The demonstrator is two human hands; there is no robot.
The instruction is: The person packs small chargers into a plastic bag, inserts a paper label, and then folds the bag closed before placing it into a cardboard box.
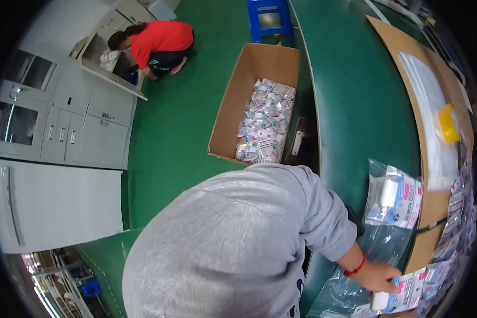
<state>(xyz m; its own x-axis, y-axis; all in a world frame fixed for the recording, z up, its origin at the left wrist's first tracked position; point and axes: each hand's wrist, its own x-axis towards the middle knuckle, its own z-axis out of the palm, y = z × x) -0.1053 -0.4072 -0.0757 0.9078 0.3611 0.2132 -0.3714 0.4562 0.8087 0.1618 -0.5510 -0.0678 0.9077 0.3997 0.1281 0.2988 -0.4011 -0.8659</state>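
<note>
My left hand (375, 276), with a red cord bracelet at the wrist, reaches in at the lower right. Its thumb and fingers close on the edge of a packaged white charger (405, 294) with a blue, white and pink card. Just a sliver of my right hand (402, 314) shows at the bottom edge, under that package; its fingers are hidden. Beyond my left hand, another packaged charger (393, 196) lies in a clear plastic bag (384, 241) on the green tabletop (350, 111). More small packages (450, 233) are heaped along the right.
A cardboard box (230, 111) of small packets stands left of the table, near a blue stool (270, 21). Cardboard (395, 47) bears white sheets (426, 106) and a yellow tape roll (449, 124). Someone in red (161, 42) crouches by an opened cabinet (98, 50).
</note>
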